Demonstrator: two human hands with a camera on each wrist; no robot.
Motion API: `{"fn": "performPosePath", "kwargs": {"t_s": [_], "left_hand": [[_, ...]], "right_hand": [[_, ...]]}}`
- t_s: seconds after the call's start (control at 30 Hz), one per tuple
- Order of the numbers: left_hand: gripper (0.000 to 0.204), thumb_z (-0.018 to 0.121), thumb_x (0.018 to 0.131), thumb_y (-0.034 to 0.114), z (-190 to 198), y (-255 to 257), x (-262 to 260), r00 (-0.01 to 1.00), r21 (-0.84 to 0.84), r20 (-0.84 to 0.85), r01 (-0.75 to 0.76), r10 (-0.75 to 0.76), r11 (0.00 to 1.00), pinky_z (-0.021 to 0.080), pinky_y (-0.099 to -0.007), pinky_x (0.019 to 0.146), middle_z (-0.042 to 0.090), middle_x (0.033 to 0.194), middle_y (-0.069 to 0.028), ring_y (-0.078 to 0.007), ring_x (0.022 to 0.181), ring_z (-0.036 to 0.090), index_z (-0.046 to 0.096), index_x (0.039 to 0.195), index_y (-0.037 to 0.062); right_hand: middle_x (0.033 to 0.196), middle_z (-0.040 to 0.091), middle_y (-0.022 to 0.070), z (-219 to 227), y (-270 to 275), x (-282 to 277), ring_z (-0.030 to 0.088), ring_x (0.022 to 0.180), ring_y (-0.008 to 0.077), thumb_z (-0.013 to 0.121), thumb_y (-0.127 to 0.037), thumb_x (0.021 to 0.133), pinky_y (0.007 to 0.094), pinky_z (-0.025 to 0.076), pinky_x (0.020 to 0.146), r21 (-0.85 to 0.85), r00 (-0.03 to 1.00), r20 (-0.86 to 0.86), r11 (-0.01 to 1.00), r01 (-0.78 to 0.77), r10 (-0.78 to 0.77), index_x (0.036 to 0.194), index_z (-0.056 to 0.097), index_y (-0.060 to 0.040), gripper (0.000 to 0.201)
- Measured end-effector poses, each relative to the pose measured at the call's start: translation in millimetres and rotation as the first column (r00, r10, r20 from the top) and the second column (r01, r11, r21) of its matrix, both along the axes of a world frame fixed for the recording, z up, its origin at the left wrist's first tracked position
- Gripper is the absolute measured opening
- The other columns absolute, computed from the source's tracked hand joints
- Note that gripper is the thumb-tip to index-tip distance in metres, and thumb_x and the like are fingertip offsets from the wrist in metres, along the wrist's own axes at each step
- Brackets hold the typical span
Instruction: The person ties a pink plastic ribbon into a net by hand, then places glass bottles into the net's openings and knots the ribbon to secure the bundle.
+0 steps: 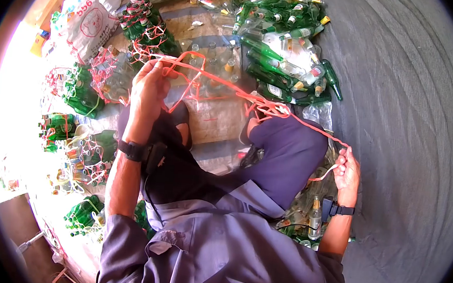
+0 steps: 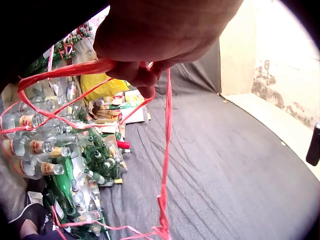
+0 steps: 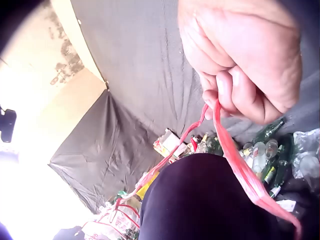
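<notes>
A pink-red plastic string (image 1: 223,81) stretches between both hands across the lap, with a loose tangle of loops near its middle. The left hand (image 1: 148,91) pinches one end, and more loops hang beside its fingers; in the left wrist view the string (image 2: 168,150) drops from the curled fingers (image 2: 145,77). Out to the side, beyond the knee, the right hand (image 1: 348,171) pinches the other part, a short tail hanging from it. The right wrist view has the string (image 3: 240,172) coming out of the curled fingers of the right hand (image 3: 240,60) in two strands.
Loose green and clear bottles (image 1: 274,55) lie heaped ahead. Tied bundles of green bottles (image 1: 80,92) stand at the left, near white sacks (image 1: 90,27). Clear bottles (image 1: 211,61) stand between the feet. A grey sheet (image 1: 406,128) covers the ground at the right.
</notes>
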State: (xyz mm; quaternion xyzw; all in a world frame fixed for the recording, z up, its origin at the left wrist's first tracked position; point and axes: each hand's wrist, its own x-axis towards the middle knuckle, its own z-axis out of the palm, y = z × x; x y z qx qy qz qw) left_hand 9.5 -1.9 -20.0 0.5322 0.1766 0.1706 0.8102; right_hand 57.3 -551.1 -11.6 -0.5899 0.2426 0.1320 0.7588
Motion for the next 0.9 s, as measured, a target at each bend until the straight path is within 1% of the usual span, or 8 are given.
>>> {"fn": "performPosePath", "kwargs": {"t_s": [0.03, 0.17, 0.4, 0.57, 0.67, 0.7, 0.83, 0.9], "left_hand": [[0.021, 0.047, 0.104, 0.021, -1, 0, 0, 1.0, -0.004, -0.002, 0.004, -0.004, 1.0, 0.029, -0.0165, 0.039, 0.068, 0.082, -0.0052, -0.0043, 0.051, 0.048, 0.059, 0.109, 0.0042], [0.021, 0.048, 0.104, 0.021, 1, -2, -1, 1.0, -0.003, -0.013, 0.007, -0.007, 1.0, 0.029, -0.0163, 0.039, 0.067, 0.081, -0.005, -0.0041, 0.051, 0.048, 0.059, 0.11, 0.0044], [0.02, 0.049, 0.103, 0.021, 2, -7, 0, 0.998, 0.02, -0.064, -0.007, 0.008, 1.0, 0.028, -0.0163, 0.039, 0.067, 0.081, -0.005, -0.0038, 0.049, 0.047, 0.06, 0.109, 0.0043], [0.019, 0.051, 0.103, 0.021, 1, -7, -3, 0.996, 0.057, -0.068, 0.062, -0.058, 0.996, 0.027, -0.0168, 0.04, 0.067, 0.08, -0.0054, -0.0034, 0.048, 0.044, 0.061, 0.107, 0.0045], [0.019, 0.051, 0.103, 0.021, 2, -8, -3, 0.996, 0.071, -0.072, 0.063, -0.058, 0.995, 0.027, -0.017, 0.04, 0.066, 0.08, -0.0058, -0.0038, 0.048, 0.043, 0.061, 0.107, 0.0043], [0.019, 0.051, 0.103, 0.021, 2, -8, -3, 0.996, 0.071, -0.072, 0.063, -0.058, 0.995, 0.027, -0.017, 0.04, 0.066, 0.08, -0.0058, -0.0038, 0.048, 0.043, 0.061, 0.107, 0.0043], [0.02, 0.052, 0.103, 0.021, 1, -9, -2, 0.996, 0.067, -0.047, 0.081, -0.078, 0.994, 0.027, -0.017, 0.041, 0.066, 0.081, -0.0063, -0.0041, 0.048, 0.042, 0.061, 0.107, 0.0035], [0.02, 0.052, 0.102, 0.021, 4, -13, -2, 0.994, 0.079, -0.049, 0.097, -0.093, 0.992, 0.027, -0.017, 0.041, 0.066, 0.081, -0.0064, -0.0042, 0.048, 0.041, 0.061, 0.108, 0.0032]], "right_hand": [[0.067, 0.052, -0.0015, -4, -5, 0, 0.042, 0.047, 0.0029, 0.064, -0.035, 0.096, 0.0159, 0.031, 0.039, 0.039, 0.999, -0.009, 0.998, 0.042, -0.042, 0.096, 0.061, -0.0017, 0.034], [0.068, 0.053, -0.0018, -20, -24, -1, 0.042, 0.048, 0.003, 0.064, -0.035, 0.096, 0.0164, 0.032, 0.039, 0.068, 0.998, -0.003, 0.996, 0.058, -0.058, 0.097, 0.061, -0.0021, 0.033], [0.067, 0.051, -0.0028, -25, -32, -8, 0.042, 0.048, 0.0032, 0.064, -0.032, 0.096, 0.017, 0.032, 0.039, 0.124, 0.991, 0.034, 0.985, 0.121, -0.126, 0.097, 0.061, -0.0043, 0.028], [0.068, 0.052, -0.0031, -30, -38, -14, 0.04, 0.047, 0.0029, 0.062, -0.027, 0.098, 0.0173, 0.033, 0.04, 0.141, 0.986, 0.033, 0.977, 0.16, -0.166, 0.098, 0.061, -0.0049, 0.022], [0.069, 0.051, -0.0014, -39, -38, -22, 0.04, 0.047, 0.0036, 0.065, -0.027, 0.096, 0.0178, 0.029, 0.039, -0.069, 0.989, -0.027, 0.987, 0.146, -0.148, 0.099, 0.062, -0.0016, 0.026], [0.069, 0.051, -0.0014, -41, -36, -24, 0.04, 0.047, 0.0036, 0.065, -0.027, 0.096, 0.0178, 0.029, 0.039, -0.07, 0.989, -0.028, 0.987, 0.146, -0.148, 0.099, 0.062, -0.0016, 0.026], [0.071, 0.054, -0.0007, -43, -39, -28, 0.042, 0.05, 0.0048, 0.065, -0.027, 0.096, 0.0188, 0.03, 0.041, -0.094, 0.973, 0.089, 0.97, 0.223, -0.215, 0.099, 0.064, -0.0012, 0.026], [0.073, 0.056, -0.0007, -36, -41, -24, 0.046, 0.055, 0.005, 0.065, -0.028, 0.096, 0.019, 0.034, 0.045, -0.128, 0.908, 0.305, 0.932, 0.34, -0.289, 0.102, 0.065, -0.0013, 0.027]]}}
